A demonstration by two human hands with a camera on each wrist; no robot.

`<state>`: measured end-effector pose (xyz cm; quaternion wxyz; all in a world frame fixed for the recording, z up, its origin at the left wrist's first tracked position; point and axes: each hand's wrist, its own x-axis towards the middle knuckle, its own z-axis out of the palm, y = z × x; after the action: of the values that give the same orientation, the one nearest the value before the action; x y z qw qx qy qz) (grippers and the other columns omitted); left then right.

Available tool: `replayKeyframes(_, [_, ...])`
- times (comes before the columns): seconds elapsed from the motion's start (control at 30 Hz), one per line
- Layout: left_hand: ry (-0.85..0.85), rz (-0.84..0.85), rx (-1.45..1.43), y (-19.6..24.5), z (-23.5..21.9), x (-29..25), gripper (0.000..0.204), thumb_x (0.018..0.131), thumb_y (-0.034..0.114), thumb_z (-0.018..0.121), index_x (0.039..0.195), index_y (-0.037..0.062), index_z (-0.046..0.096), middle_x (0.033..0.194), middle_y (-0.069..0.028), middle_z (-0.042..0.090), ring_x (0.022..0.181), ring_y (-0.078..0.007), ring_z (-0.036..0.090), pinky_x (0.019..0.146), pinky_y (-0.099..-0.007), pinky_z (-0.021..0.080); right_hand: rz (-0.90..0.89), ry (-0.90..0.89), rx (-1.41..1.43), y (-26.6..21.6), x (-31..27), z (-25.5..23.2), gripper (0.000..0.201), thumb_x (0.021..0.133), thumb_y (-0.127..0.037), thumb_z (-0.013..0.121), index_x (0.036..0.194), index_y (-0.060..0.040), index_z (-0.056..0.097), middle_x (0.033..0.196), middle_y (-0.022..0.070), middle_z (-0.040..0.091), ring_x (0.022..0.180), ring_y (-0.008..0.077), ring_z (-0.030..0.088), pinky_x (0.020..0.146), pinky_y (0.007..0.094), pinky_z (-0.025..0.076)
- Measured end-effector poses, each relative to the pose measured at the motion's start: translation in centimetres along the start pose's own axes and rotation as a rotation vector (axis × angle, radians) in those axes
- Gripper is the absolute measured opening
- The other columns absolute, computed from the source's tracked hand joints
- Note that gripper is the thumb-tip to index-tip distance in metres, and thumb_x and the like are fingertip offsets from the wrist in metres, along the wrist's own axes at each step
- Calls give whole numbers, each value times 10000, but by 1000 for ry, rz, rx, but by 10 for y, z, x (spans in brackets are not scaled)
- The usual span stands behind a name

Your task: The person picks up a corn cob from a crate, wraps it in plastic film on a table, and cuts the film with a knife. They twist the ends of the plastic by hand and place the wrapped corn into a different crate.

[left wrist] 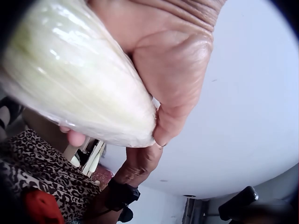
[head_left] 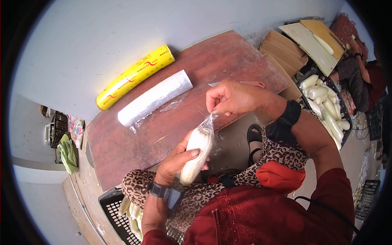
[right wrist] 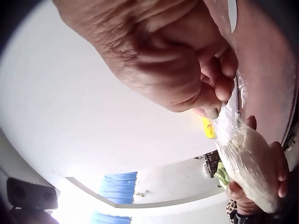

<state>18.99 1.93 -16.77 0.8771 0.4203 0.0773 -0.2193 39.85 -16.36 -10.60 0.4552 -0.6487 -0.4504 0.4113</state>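
A pale, elongated vegetable in clear plastic film (head_left: 197, 153) is held above the lap, close to the table's front edge. My left hand (head_left: 176, 161) grips its lower half, with the thumb across the near side. The fingertips of my right hand (head_left: 234, 98) pinch the gathered film at the upper end, pulled to a thin point. In the left wrist view the wrapped vegetable (left wrist: 79, 79) lies large against the left hand (left wrist: 173, 70). The right wrist view shows the right hand (right wrist: 163, 60) pinching the film above the vegetable (right wrist: 247, 158).
On the brown table (head_left: 118, 151) lie a white film roll (head_left: 155, 98), a yellow roll (head_left: 136, 77) and a knife (head_left: 253, 83). A crate of wrapped vegetables (head_left: 326, 102) stands right, a black crate (head_left: 112, 208) lower left. Cardboard (head_left: 283, 53) and another person (head_left: 363, 77) are at the right.
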Motion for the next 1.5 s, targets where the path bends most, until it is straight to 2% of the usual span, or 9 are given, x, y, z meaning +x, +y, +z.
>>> replayKeyframes(0.3, [-15, 20, -42, 0, -3, -5, 775, 844, 199, 716, 1480, 81, 290, 1096, -125, 589, 882, -236, 662, 709, -375, 609, 8, 281, 164, -2, -5, -29, 63, 904, -87, 626, 947, -48, 599, 758, -19, 576, 647, 44, 543, 560, 220, 448])
replayKeyframes(0.53, [-15, 38, -75, 0, -6, -1, 766, 846, 201, 717, 1477, 83, 297, 1093, -126, 592, 906, -240, 657, 705, -378, 607, 144, -43, 163, -2, -9, -6, 328, 897, -142, 643, 1176, -16, 526, 939, 32, 599, 726, 62, 581, 600, 180, 477])
replayKeyframes(0.63, [-6, 33, -51, 0, -5, 1, 780, 844, 211, 726, 1481, 85, 295, 1093, -125, 594, 909, -238, 655, 708, -377, 607, 137, 17, 248, -1, -4, 5, 394, 871, -106, 607, 1214, 57, 498, 944, 80, 614, 739, 113, 599, 611, 240, 501])
replayKeyframes(0.73, [10, 28, -24, 0, -2, 0, 789, 842, 216, 731, 1485, 85, 293, 1097, -123, 594, 908, -234, 652, 712, -376, 606, 145, 20, 263, 2, -2, 9, 375, 866, -93, 598, 1194, 65, 506, 926, 76, 613, 731, 113, 595, 606, 240, 496])
replayKeyframes(0.83, [5, 19, -19, 0, -2, 0, 796, 842, 210, 734, 1491, 87, 288, 1113, -120, 591, 914, -232, 649, 719, -377, 605, 154, 60, 189, 3, 1, 6, 318, 875, -61, 583, 1179, 1, 513, 911, 40, 593, 713, 60, 563, 591, 187, 472])
replayKeyframes(1.03, [5, -13, -25, -2, -5, 0, 805, 845, 200, 735, 1502, 112, 280, 1137, -115, 584, 926, -229, 646, 727, -377, 608, 37, 313, 255, -1, -2, -23, 236, 883, -91, 609, 1098, -12, 549, 839, 20, 600, 680, 64, 561, 575, 195, 464])
replayKeyframes(1.17, [20, 24, -30, -4, -8, 2, 800, 846, 201, 736, 1501, 117, 285, 1138, -109, 584, 933, -221, 640, 730, -368, 607, 203, 43, 101, 0, -6, -17, 219, 902, -188, 618, 1024, -6, 604, 825, 33, 634, 657, 59, 575, 555, 203, 461])
replayKeyframes(1.4, [41, 1, 51, -1, -2, 3, 762, 853, 182, 730, 1489, 118, 315, 1149, -85, 579, 952, -197, 624, 747, -361, 601, 384, -67, 89, 9, 3, 11, 213, 893, -208, 620, 951, -4, 644, 798, 46, 661, 648, 73, 603, 520, 199, 454])
replayKeyframes(1.5, [85, 33, 103, -2, 3, 3, 747, 841, 179, 716, 1458, 84, 307, 1089, -166, 600, 886, -263, 667, 716, -392, 610, 349, -93, 127, 13, 4, 13, 196, 878, -183, 618, 937, 2, 649, 802, 53, 664, 658, 80, 612, 511, 200, 452])
